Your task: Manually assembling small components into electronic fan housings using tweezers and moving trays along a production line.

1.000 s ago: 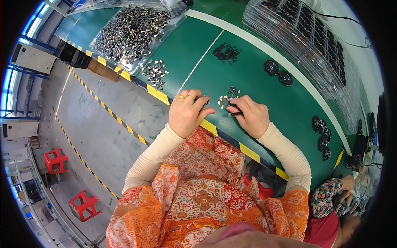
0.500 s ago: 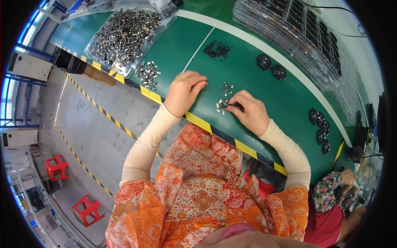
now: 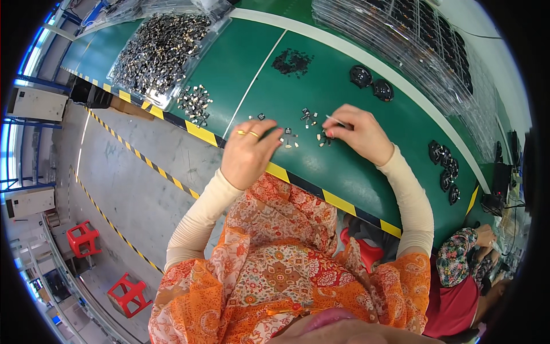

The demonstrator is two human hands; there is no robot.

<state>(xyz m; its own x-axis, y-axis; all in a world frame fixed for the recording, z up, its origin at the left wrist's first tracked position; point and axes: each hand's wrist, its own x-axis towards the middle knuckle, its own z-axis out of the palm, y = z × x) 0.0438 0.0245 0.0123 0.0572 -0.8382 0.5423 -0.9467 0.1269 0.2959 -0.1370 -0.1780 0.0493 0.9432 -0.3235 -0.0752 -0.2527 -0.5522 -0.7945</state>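
From the head view, the right hand pinches a thin stick. The left hand has bent fingers, a bit apart; I can't tell if they hold anything. Little parts lie near the table's striped edge.

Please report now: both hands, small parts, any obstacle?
Left hand beside small parts, grip unclear. Right hand holds slim tool. Parts scattered on green table; no obstacle seen.
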